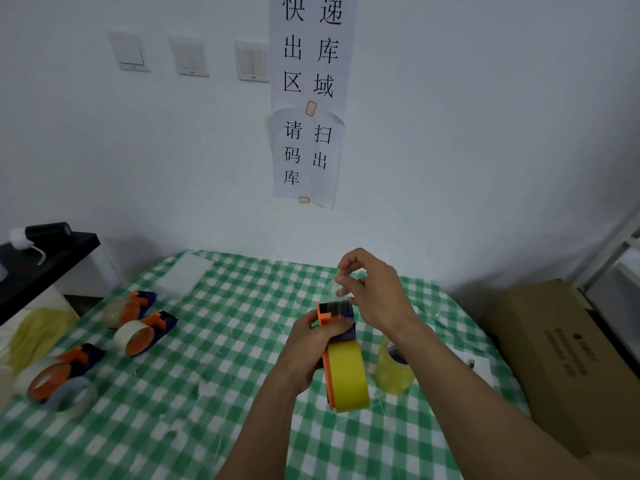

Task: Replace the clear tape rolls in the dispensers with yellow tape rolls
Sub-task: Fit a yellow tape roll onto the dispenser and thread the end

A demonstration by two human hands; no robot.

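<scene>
1. While the left hand (311, 344) grips the orange tape dispenser (332, 315) around its neck above the table (207, 375), the yellow tape roll (348, 375) already sits on the dispenser's hub, hanging below the fist. The step in hand looks like feeding the tape end through the head.
2. The right hand (377, 296) pinches a thin, see-through tape strip (341, 289) between thumb and fingertips just above the dispenser's head. Whether the strip comes off the yellow roll is hard to tell.
3. To do this well, hold the strip flat and centred over the slot, so it does not fold onto itself or stick to the fingers.
4. Pull straight along the line of the head, not sideways. A skewed pull probably creases the tape.
5. Brace the roll with the left thumb if it spins too freely.
6. Lay the end over the cutter edge and press lightly so that it stays ready.
7. Three dispensers (145, 332) with clear rolls lie at the left of the table, a loose clear roll (74, 396) is beside the nearest, and a spare yellowish roll (394, 368) stands just right of the held one, ready for the next swap.
</scene>
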